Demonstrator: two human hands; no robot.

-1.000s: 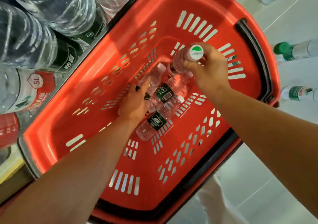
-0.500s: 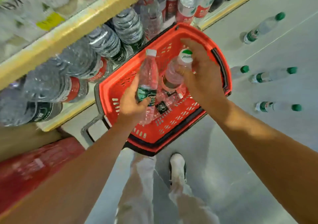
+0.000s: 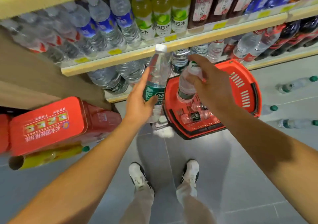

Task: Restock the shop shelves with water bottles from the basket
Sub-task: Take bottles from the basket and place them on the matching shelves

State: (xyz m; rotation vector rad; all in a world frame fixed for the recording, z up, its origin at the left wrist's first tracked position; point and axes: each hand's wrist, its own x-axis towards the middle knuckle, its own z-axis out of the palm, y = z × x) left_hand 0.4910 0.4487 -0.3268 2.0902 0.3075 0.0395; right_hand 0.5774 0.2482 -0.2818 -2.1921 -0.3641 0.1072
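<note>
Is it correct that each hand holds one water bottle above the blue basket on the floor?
Not quite: the basket is red, not blue, as the head view shows. The left hand and the right hand do each hold one water bottle above it.

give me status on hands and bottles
Left hand grips one bottle, right hand another. Both up near the shelf. More in basket. Nothing blocking.

Bright even light; edges warped, shelves perhaps motion-blurred.
</note>
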